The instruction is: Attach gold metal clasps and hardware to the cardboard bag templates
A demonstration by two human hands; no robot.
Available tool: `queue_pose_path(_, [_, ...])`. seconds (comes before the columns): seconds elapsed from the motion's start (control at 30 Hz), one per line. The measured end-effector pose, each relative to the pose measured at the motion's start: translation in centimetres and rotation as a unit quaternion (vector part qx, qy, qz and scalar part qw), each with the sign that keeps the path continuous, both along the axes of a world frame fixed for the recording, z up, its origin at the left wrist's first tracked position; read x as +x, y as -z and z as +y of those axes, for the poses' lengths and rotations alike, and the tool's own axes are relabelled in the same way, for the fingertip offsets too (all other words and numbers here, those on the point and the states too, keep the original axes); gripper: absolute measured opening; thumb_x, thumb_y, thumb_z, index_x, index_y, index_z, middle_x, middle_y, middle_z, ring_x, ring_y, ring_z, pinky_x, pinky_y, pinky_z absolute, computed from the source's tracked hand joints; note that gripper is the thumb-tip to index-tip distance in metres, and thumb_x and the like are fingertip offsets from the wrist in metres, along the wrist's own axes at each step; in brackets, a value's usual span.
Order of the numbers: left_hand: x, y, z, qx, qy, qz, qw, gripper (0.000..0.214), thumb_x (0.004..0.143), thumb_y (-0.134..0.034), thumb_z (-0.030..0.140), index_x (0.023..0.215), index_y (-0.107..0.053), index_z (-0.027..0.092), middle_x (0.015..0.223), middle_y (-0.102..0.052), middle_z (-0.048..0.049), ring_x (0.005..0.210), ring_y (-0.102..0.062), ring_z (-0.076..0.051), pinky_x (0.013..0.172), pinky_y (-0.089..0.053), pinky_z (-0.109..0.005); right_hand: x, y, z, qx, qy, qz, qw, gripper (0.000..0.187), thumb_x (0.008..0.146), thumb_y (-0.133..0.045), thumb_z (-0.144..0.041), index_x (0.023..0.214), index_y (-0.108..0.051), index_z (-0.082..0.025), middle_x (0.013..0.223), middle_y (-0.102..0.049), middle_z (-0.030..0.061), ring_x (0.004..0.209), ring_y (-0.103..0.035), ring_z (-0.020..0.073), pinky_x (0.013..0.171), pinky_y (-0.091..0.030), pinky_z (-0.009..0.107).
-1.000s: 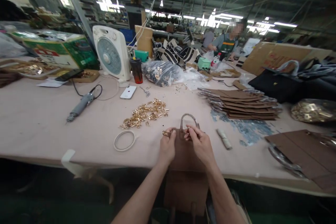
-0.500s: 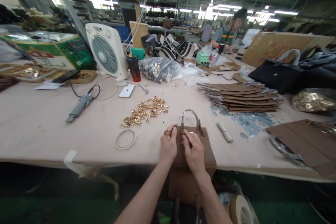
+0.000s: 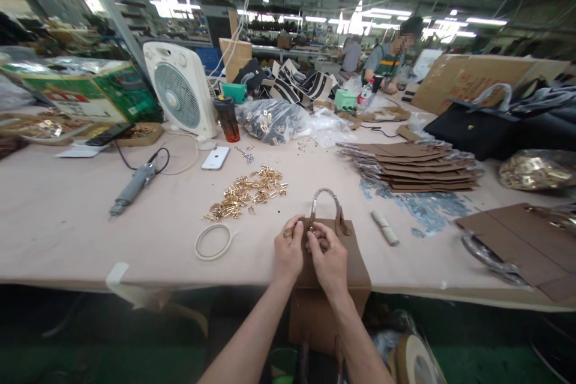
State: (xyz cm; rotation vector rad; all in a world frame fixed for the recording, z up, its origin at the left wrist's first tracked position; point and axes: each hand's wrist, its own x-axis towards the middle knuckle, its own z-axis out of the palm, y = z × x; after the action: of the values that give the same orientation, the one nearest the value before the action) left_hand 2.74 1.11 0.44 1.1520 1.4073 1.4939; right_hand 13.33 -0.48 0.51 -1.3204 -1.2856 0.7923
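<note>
A brown leather bag piece [image 3: 355, 258] with a wrapped handle [image 3: 326, 194] lies over the table's front edge, its lower part hanging down. My left hand [image 3: 288, 252] rests on its upper left corner, fingers pinched on a small gold fitting [image 3: 288, 232]. My right hand [image 3: 327, 255] is beside it on the piece, fingers curled around a small metal part near the handle's base. A heap of gold fittings [image 3: 246, 189] lies just beyond, with a white tape ring [image 3: 213, 242] to the left.
On the table are a grey power screwdriver [image 3: 132, 186], a white phone [image 3: 215, 158], a white fan [image 3: 180, 90], a bag of hardware [image 3: 274, 120], a stack of brown pieces [image 3: 418, 169], a small paper roll [image 3: 385, 228] and black bags [image 3: 477, 129]. A person works at the far end.
My hands came closer together on the bag piece's top. The right hand's fingers curled in toward the left. The piece had slid further onto the table earlier.
</note>
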Motion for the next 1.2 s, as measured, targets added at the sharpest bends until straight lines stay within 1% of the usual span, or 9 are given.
queue_pose_path(0.33, [0.1,0.6,-0.1,0.039,0.004,0.015,0.999,0.031,0.102,-0.056,0.039,0.118,-0.075,0.022,0.122,-0.075,-0.0084,0.116,-0.069,-0.022,0.105,-0.053,-0.037,0.0,0.1,0.4,-0.007,-0.005,0.021,1.000,0.033,0.095,-0.065,-0.043,0.112,-0.075,-0.017,0.092,-0.073,0.0073,0.069,-0.072,0.0163,0.065,-0.061,0.028])
queue_pose_path(0.57, [0.0,0.7,-0.2,0.036,-0.012,0.061,0.997,0.032,0.103,-0.054,0.038,0.119,-0.075,0.022,0.119,-0.074,-0.0095,0.109,-0.070,-0.022,0.102,-0.056,-0.036,-0.9,-0.1,0.6,0.037,0.024,-0.121,0.992,0.029,0.100,-0.057,-0.037,0.109,-0.078,-0.019,0.094,-0.073,0.0090,0.079,-0.071,0.0183,0.074,-0.060,0.030])
queue_pose_path(0.77, [-0.2,0.5,-0.4,0.022,-0.005,0.091,0.996,0.032,0.104,-0.050,0.036,0.120,-0.075,0.023,0.116,-0.076,-0.0093,0.109,-0.069,-0.023,0.103,-0.054,-0.039,-1.1,1.0,-1.2,0.053,0.028,-0.327,0.943,0.039,0.104,-0.047,-0.036,0.136,-0.068,-0.026,0.106,-0.069,0.0113,0.080,-0.067,0.0213,0.060,-0.050,0.029])
queue_pose_path(0.83, [-0.1,0.3,-0.5,0.008,-0.005,0.121,0.993,0.033,0.104,-0.049,0.036,0.121,-0.075,0.023,0.115,-0.076,-0.0097,0.108,-0.069,-0.024,0.103,-0.054,-0.040,-0.6,1.8,-1.6,0.051,-0.001,-0.324,0.945,0.045,0.103,-0.046,-0.034,0.146,-0.060,-0.027,0.114,-0.068,0.0123,0.085,-0.068,0.0234,0.061,-0.051,0.031])
queue_pose_path(0.9, [0.0,0.1,-0.6,-0.005,-0.013,0.148,0.989,0.035,0.105,-0.047,0.035,0.125,-0.072,0.022,0.115,-0.075,-0.0107,0.108,-0.068,-0.025,0.102,-0.053,-0.042,0.3,2.0,-1.3,0.054,-0.051,-0.278,0.958,0.045,0.103,-0.046,-0.034,0.145,-0.060,-0.027,0.118,-0.067,0.0119,0.096,-0.068,0.0252,0.072,-0.056,0.035])
queue_pose_path(1.0, [0.3,-0.1,-0.7,0.007,-0.030,0.156,0.987,0.037,0.106,-0.043,0.031,0.132,-0.067,0.021,0.124,-0.072,-0.0119,0.117,-0.063,-0.026,0.106,-0.050,-0.044,1.8,0.5,0.5,0.061,-0.044,-0.179,0.981,0.039,0.101,-0.052,-0.041,0.133,-0.068,-0.024,0.120,-0.069,0.0115,0.105,-0.067,0.0260,0.090,-0.055,0.041])
queue_pose_path(1.1, [0.5,-0.4,-0.7,0.040,-0.029,0.147,0.988,0.034,0.105,-0.044,0.031,0.130,-0.066,0.022,0.127,-0.070,-0.0116,0.121,-0.059,-0.027,0.108,-0.048,-0.044,1.6,-2.7,3.1,0.079,0.007,-0.105,0.991,0.038,0.098,-0.058,-0.048,0.121,-0.072,-0.021,0.117,-0.071,0.0118,0.101,-0.067,0.0260,0.092,-0.054,0.041])
queue_pose_path(1.13, [0.5,-0.4,-0.8,0.047,-0.025,0.145,0.988,0.032,0.105,-0.044,0.032,0.126,-0.067,0.023,0.124,-0.071,-0.0114,0.119,-0.059,-0.027,0.106,-0.048,-0.044,1.0,-3.9,4.1,0.079,-0.016,-0.089,0.993,0.037,0.098,-0.058,-0.049,0.118,-0.073,-0.021,0.112,-0.073,0.0110,0.096,-0.068,0.0250,0.088,-0.054,0.040])
queue_pose_path(1.2, [0.4,-0.5,-0.8,0.046,-0.019,0.139,0.989,0.028,0.104,-0.045,0.032,0.115,-0.069,0.023,0.116,-0.072,-0.0118,0.112,-0.060,-0.028,0.099,-0.050,-0.044,-1.2,-5.8,6.2,0.071,-0.123,-0.076,0.987,0.035,0.098,-0.059,-0.048,0.113,-0.075,-0.021,0.099,-0.076,0.0085,0.084,-0.068,0.0222,0.080,-0.055,0.036])
